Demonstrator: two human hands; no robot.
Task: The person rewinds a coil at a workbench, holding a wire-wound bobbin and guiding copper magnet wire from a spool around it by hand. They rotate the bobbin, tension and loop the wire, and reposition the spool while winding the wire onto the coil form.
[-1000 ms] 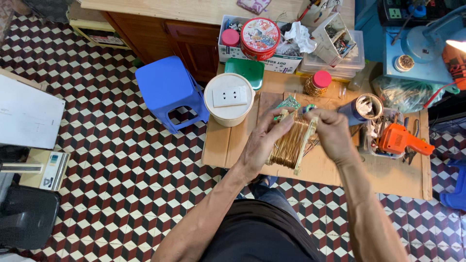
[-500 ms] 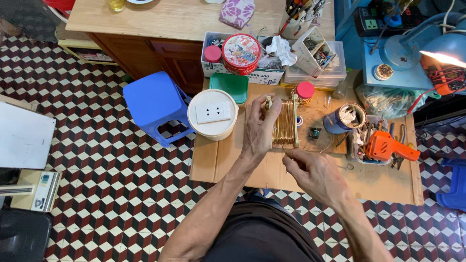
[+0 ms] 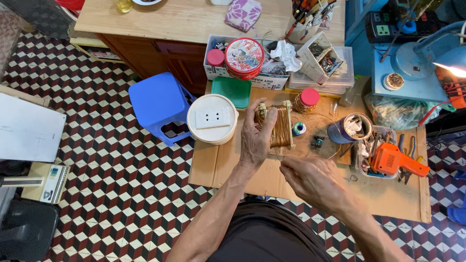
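At frame centre, the left hand [image 3: 256, 138] clamps its fingers around a copper wire coil [image 3: 275, 125]. Just below, the right hand [image 3: 315, 182] pinches its fingertips together; whether they hold anything cannot be told.

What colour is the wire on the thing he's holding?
Coppery orange-brown, on the wire coil in the left hand; head view.

— What sort of place is indicated?
— A home repair workshop: an orange power drill [image 3: 395, 161], pliers [image 3: 408, 144], a box of small parts [image 3: 323, 57] and a desk lamp [image 3: 449, 56] are found over patterned floor tiles [image 3: 111, 170]
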